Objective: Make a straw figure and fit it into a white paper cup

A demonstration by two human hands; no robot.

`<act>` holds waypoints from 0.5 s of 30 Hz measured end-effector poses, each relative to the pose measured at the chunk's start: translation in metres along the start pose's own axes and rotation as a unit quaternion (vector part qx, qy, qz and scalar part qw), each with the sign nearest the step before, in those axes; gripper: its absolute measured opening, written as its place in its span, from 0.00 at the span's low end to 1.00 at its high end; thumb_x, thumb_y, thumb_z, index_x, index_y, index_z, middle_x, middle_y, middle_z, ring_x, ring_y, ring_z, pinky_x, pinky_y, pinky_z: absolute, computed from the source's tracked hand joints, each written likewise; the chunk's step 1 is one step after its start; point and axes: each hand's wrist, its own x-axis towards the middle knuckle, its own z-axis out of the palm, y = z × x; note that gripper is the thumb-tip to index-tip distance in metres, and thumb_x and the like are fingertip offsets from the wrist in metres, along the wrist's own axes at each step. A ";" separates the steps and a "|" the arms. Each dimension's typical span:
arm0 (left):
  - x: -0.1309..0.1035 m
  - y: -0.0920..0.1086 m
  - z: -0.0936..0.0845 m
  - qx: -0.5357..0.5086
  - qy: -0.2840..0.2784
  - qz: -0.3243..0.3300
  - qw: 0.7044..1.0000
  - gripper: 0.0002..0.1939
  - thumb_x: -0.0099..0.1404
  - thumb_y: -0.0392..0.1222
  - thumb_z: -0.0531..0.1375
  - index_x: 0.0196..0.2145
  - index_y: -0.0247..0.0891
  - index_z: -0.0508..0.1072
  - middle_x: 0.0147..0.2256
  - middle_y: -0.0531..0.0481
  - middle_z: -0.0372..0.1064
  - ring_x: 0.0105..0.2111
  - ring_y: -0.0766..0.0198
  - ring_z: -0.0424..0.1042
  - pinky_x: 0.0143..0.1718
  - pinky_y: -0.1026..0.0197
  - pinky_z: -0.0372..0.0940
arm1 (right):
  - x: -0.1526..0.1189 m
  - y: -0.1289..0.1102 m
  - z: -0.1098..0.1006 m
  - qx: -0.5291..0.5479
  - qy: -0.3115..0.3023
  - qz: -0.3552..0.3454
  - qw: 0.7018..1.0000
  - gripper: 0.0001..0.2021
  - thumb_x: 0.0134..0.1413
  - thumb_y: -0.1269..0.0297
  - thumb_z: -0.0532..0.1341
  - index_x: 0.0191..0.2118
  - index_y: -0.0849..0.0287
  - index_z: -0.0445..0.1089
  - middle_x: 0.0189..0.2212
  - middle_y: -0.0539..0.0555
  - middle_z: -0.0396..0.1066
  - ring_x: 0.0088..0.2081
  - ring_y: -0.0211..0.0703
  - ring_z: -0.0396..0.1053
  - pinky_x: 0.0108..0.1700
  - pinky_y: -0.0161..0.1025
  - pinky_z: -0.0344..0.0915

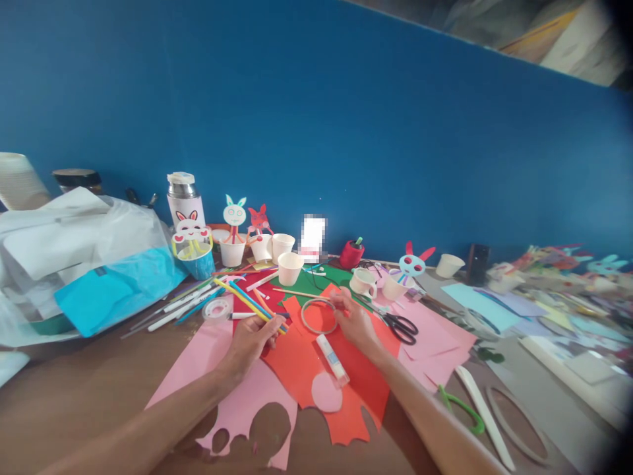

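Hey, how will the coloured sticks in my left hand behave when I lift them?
The coloured sticks are probably light, as they look thin. They seem fairly stiff, running straight beyond your left hand. The bunch may splay, since its far ends spread apart.

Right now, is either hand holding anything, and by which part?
The left hand holds coloured sticks towards their near ends. The right hand is at the right edge of a pale ring; whether it grips cannot be told.

The left hand (257,334) is covering part of the coloured sticks (240,296); far centre, pixelation is masking a white object (313,236); far left, a cup stack (20,181) is running off the edge.
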 end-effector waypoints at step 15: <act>0.004 0.017 -0.008 0.009 0.029 0.031 0.999 0.16 0.50 0.52 0.62 0.21 0.33 0.72 0.13 0.55 0.61 0.16 0.72 0.59 0.19 0.68 0.53 | -0.014 -0.032 -0.003 -0.121 -0.007 -0.168 0.978 0.09 0.54 0.62 0.53 0.34 0.54 0.71 0.36 0.53 0.71 0.41 0.44 0.66 0.45 0.40 0.59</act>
